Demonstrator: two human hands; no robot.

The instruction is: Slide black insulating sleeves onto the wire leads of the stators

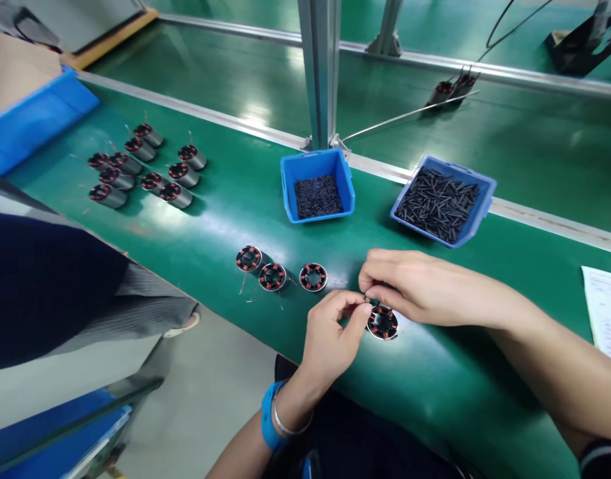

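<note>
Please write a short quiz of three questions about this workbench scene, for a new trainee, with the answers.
1. True or false: three motor stators stand in a row to the left of the hands.
2. Multiple choice: the stator being worked on is (A) inside a blue bin, (B) on the green belt under the fingers, (C) on the paper sheet.
3. Which blue bin holds the longer black sleeves, the left bin or the right bin?

Key: 1 true. 2 B: the left hand and right hand pinch something small, too small to identify, just above it. 3 the right bin.
</note>
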